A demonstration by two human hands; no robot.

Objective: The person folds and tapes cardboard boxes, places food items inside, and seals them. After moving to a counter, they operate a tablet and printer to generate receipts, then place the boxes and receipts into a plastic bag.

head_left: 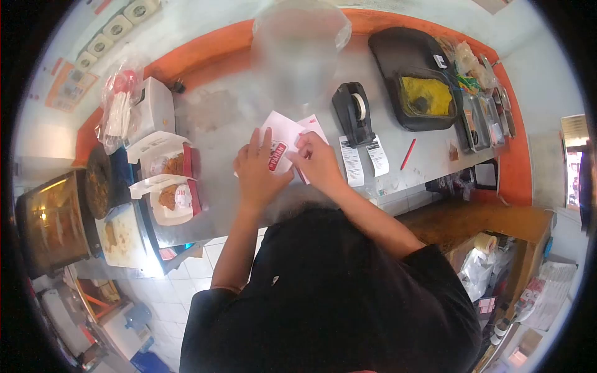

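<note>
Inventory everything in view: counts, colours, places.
Printed paper: at least one, white-red, under hands
Food boxes: two, white-red, table's left
Fried food: two portions, brown, inside boxes
Tape dispenser: one, black, right of paper
Receipts: two, white, near dispenser
Pen: one, red, right of receipts
Container: one, clear, yellow contents, right
Translucent object: one, whitish, table's far side
Sockets: four, white, upper-left wall
Table: one, grey, centre
Clutter: uncounted, mixed, both sides
Left hand: one, bare, on paper
Right hand: one, bare, on paper

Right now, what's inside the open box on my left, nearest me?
A browned, crusty piece and a white wrapper with red print. The wrapper hides any contents; both cover the floor of the box beneath.
</note>
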